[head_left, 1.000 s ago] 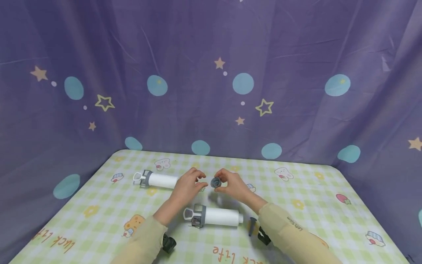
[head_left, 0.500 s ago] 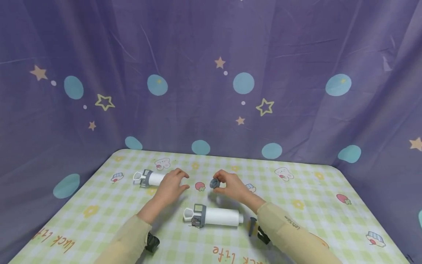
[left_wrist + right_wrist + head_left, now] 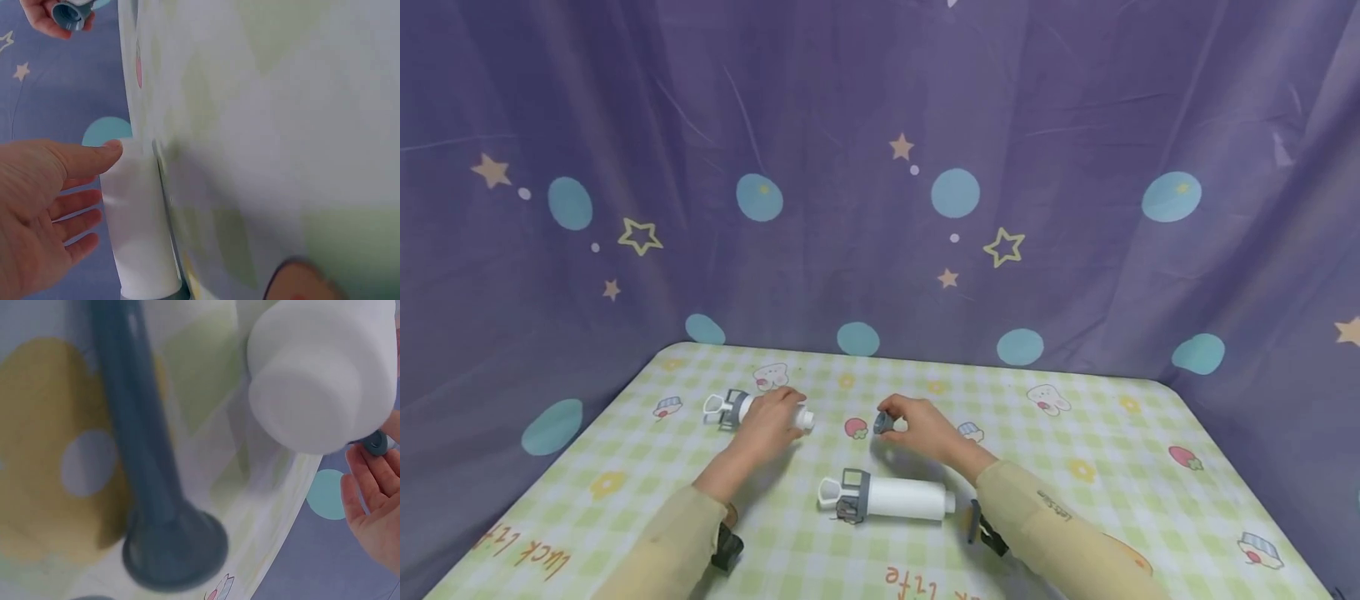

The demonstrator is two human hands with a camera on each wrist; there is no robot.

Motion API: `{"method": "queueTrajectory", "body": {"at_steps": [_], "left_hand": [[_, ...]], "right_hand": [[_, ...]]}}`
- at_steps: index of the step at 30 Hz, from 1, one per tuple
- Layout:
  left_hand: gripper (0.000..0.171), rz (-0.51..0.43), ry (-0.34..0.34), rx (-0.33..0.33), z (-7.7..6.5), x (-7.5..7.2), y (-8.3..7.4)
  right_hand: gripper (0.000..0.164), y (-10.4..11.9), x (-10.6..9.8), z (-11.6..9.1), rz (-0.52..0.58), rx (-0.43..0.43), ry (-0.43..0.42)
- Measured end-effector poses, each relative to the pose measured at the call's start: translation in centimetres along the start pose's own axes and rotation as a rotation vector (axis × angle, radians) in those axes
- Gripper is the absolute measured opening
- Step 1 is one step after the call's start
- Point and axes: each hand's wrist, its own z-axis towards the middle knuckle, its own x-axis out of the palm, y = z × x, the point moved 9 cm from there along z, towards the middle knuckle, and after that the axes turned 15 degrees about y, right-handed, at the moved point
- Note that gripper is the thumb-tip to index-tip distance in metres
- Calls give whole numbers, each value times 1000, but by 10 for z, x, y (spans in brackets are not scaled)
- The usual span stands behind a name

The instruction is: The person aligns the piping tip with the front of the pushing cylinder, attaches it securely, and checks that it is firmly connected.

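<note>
My left hand is over the far white syringe-like tube, which lies on its side with a grey collar and a white ring handle. In the left wrist view its fingers are relaxed beside the white barrel, the thumb close to the barrel's end; contact is unclear. My right hand pinches a small grey hollow cap between thumb and fingers, above the cloth. Nearer me lies a second white syringe-like tube. Beside its tip is a slim grey flared nozzle, partly hidden by the right wrist in the head view.
A green checked cloth with printed pictures covers the table. Behind its far edge hangs a purple curtain with stars and blue spots. Dark wrist cameras sit under both sleeves.
My left hand has moved left, away from the grey cap, to the far white tube. My right hand keeps the cap nearly in place, its opening now turned more to the left.
</note>
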Motion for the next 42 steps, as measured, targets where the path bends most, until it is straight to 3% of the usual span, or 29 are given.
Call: {"method": "queueTrajectory", "body": {"at_steps": [8,12,19,28,42], "left_hand": [[48,35,22,-12,2,4,14],[45,44,3,-17,2,6,17],[45,49,29,-31,4,8,22],[48,76,51,-30,2,13,23],[48,67,-29,14,-2,-12,3]], "right_hand": [[35,5,2,8,-32,-15,3],[36,8,3,11,-48,-20,2],[41,11,0,14,-48,-8,9],[34,15,1,18,-54,2,4],[33,25,-5,18,-59,-37,2]]}}
